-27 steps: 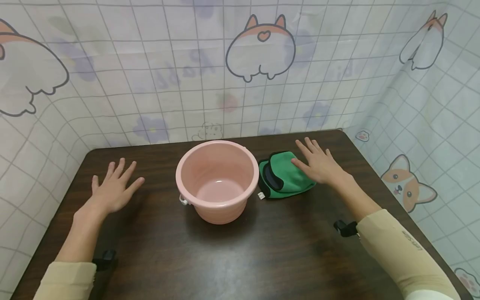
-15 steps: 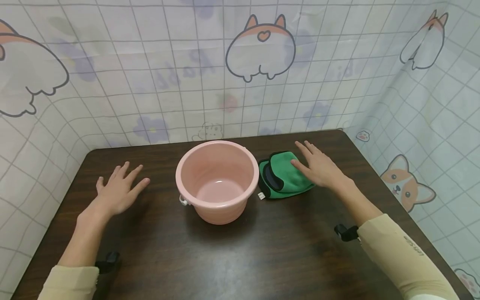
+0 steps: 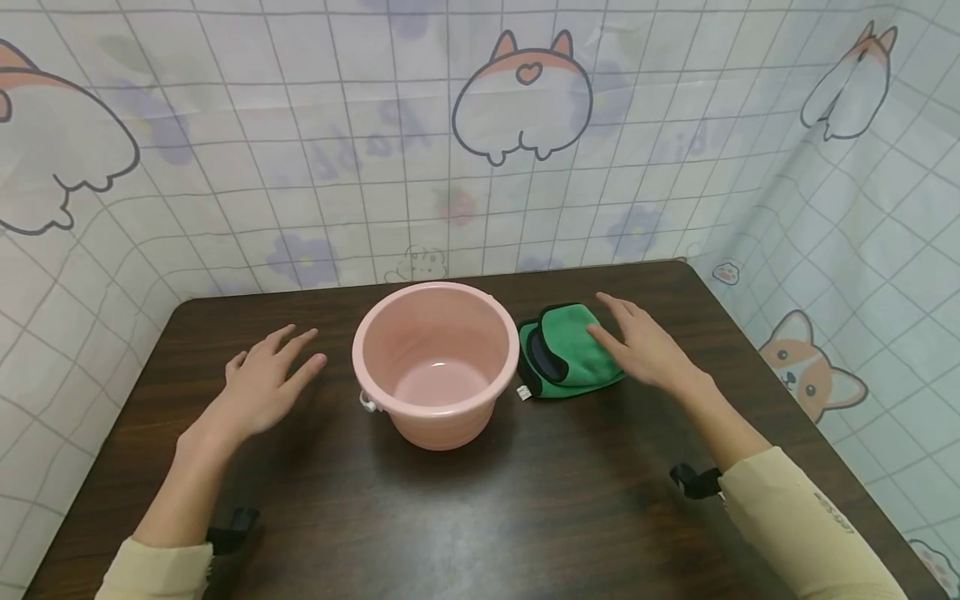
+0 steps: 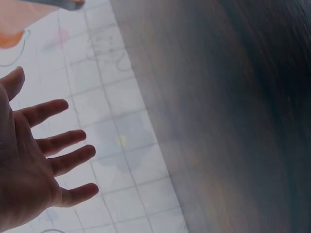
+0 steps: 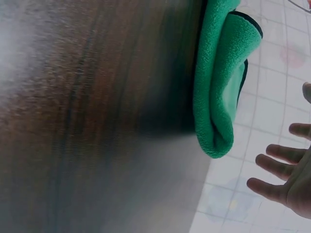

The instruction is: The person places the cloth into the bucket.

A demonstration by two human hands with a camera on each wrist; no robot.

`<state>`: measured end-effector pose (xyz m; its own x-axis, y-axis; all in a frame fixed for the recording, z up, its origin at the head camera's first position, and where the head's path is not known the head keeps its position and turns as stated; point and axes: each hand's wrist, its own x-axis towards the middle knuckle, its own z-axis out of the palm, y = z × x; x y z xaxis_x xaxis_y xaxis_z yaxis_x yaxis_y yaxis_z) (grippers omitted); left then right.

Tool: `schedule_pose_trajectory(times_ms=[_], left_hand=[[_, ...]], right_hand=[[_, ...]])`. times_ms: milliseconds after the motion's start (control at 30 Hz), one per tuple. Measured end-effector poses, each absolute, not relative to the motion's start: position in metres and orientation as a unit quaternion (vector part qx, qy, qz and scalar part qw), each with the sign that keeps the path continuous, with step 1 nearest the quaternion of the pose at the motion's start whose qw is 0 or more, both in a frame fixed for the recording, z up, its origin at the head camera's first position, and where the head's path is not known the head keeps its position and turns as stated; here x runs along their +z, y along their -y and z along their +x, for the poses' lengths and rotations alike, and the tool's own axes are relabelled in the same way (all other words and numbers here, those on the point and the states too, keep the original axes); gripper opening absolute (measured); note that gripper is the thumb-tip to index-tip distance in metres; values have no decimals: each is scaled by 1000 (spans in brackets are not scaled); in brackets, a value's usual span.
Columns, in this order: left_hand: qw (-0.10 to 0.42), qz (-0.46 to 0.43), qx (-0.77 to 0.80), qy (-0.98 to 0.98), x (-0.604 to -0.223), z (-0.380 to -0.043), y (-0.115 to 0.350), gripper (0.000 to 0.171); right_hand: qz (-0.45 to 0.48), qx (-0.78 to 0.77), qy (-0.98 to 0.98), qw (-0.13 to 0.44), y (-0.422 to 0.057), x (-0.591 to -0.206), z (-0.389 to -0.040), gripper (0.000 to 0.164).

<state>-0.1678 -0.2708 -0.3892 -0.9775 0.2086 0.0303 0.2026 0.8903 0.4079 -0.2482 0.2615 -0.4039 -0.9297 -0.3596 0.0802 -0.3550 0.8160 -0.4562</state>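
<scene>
The left hand (image 3: 258, 387) is hovering over the table (image 3: 450, 525) with loose, spread fingers, holding nothing. To its right the pink bucket (image 3: 438, 429) is standing upright, and the folded green cloth (image 3: 573, 354) is lying just beside it. The right hand (image 3: 648, 350), also free, is hovering near the cloth's right edge with extended fingers.

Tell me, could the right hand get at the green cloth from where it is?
Likely yes: the right hand holds nothing and is close by the green cloth, with nothing visible between them; the pink bucket stands on the cloth's other side.
</scene>
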Motion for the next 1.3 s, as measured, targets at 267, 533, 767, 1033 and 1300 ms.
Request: schedule_pose_trajectory(times_ms=[267,533,767,1033,1300], left_hand=[[-37,126,240,-962,-386,-162,255,63],[-90,134,310,-937,-379,-151,235,56],[-115,141,393,-901,-370,-143,221,47],[-110,130,470,-866,-363,-142,206,45],[-53,93,534,-839,-361,-146,198,54]], right_hand=[[-180,-265,-947,12,-265,-413,-244,69],[-185,-290,-939,25,-267,-415,-240,67],[-183,-306,-933,39,-268,-419,-239,67],[-192,-292,-935,54,-268,-420,-237,65],[-188,-283,-938,69,-269,-423,-238,64]])
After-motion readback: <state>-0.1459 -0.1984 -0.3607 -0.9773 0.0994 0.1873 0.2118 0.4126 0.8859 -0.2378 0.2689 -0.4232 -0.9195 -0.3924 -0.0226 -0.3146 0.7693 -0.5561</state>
